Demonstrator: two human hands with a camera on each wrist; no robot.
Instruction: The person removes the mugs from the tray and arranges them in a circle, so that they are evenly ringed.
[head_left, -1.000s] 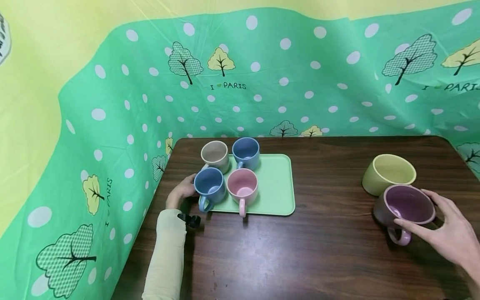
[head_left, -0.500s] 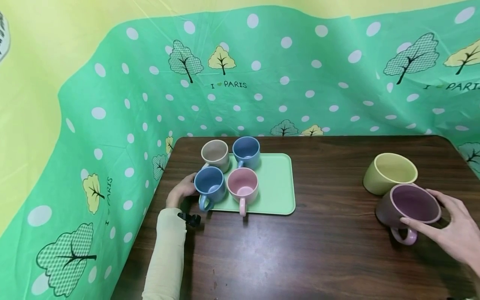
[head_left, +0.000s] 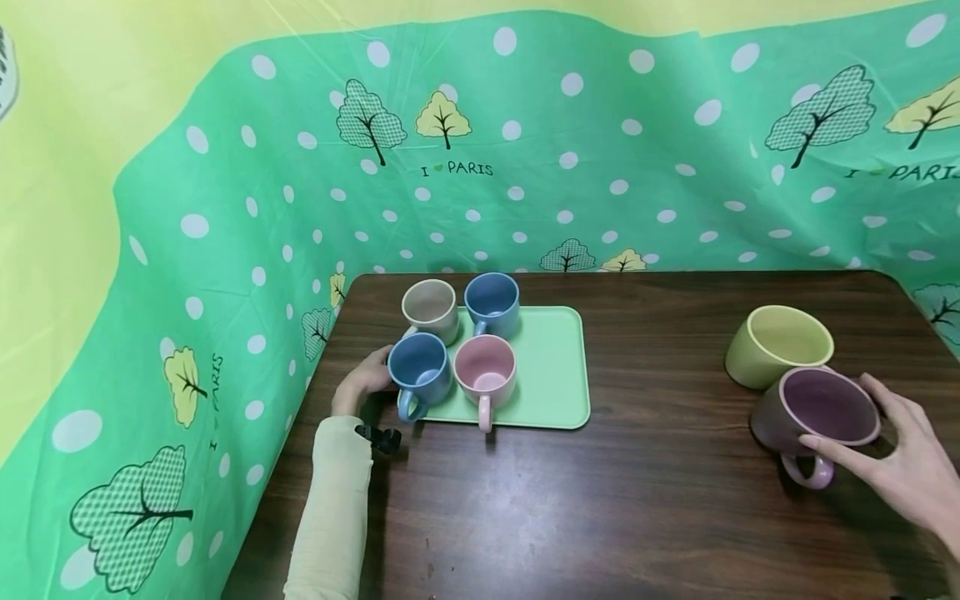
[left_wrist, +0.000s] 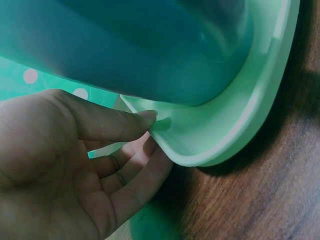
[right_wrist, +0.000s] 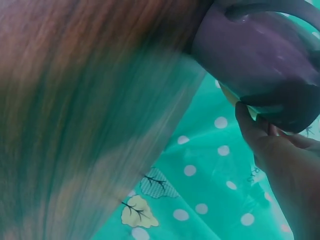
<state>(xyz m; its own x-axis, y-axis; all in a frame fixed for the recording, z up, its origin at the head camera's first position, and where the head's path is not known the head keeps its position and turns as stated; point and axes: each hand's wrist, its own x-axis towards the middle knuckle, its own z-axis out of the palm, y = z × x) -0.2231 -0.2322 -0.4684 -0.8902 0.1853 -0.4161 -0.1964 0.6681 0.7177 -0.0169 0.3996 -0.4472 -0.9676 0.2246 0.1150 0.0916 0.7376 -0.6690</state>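
My left hand [head_left: 369,373] is at the left edge of a light green tray [head_left: 555,367]. In the left wrist view the thumb lies over the tray's rim [left_wrist: 240,132] with fingers under it, pinching it. Close above the thumb stands a blue mug [head_left: 418,367]. My right hand [head_left: 903,458] holds a purple mug [head_left: 776,421] near its rim, thumb toward the front and fingers on the far right side. The mug's handle points toward me. Just behind it a yellow mug [head_left: 750,358] stands on the table, partly overlapped by the purple one.
A pink mug [head_left: 480,367], a second blue mug [head_left: 495,304] and a grey-beige mug [head_left: 429,308] share the tray's left half with the front blue mug. Dark wood table [head_left: 637,500] lies between tray and purple mug. A green patterned cloth [head_left: 637,167] hangs behind and at the left.
Over the first half second the purple mug shifts slightly right with my right hand; since then it stays nearly in place. My left hand and the tray have not moved.
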